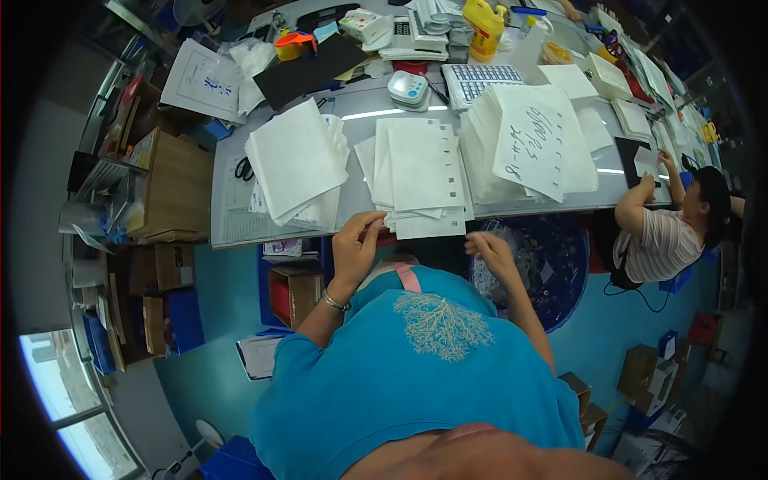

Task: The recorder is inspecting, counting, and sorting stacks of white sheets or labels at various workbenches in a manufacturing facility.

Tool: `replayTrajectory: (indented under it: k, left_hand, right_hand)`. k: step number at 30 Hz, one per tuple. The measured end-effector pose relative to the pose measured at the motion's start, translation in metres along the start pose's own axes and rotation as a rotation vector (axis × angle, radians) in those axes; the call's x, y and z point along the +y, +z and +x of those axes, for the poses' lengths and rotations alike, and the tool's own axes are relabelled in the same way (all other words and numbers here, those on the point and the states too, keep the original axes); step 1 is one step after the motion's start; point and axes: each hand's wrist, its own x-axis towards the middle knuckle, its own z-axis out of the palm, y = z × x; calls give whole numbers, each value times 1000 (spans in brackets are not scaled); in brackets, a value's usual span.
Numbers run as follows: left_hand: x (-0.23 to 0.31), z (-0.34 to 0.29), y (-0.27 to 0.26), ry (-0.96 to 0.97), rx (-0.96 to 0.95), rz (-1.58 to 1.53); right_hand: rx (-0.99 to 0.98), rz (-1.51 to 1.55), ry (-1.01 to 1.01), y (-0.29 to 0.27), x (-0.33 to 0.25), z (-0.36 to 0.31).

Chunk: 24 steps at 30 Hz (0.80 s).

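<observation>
Three stacks of white sheets lie on the grey table: a left stack, a middle stack with small dark squares along one edge, and a right stack with handwriting on top. My left hand is at the table's front edge, fingers pinched together just below the middle stack; whether it grips a sheet is unclear. My right hand hangs below the table edge, fingers loosely curled, holding nothing that shows.
A seated person in a striped shirt works at the table's right end. Scissors, a yellow bottle, an orange tape dispenser and a black sheet lie behind the stacks. Cardboard boxes stand left; a dark bin under the table.
</observation>
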Motion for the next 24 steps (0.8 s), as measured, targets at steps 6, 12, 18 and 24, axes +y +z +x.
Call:
replayTrajectory:
  k: [6, 12, 18, 24]
  left_hand:
    - [-18, 4, -37, -101, 130, -182]
    - [-24, -6, -104, 159, 412, 295]
    - [-64, 16, -141, 88, 320, 726]
    - [-71, 17, -134, 35, 188, 861]
  right_hand:
    - [-286, 92, -40, 134, -157, 119]
    - [-106, -382, -390, 193, -157, 155]
    - [38, -486, -569, 209, -168, 151]
    - [180, -559, -730, 216, -162, 151]
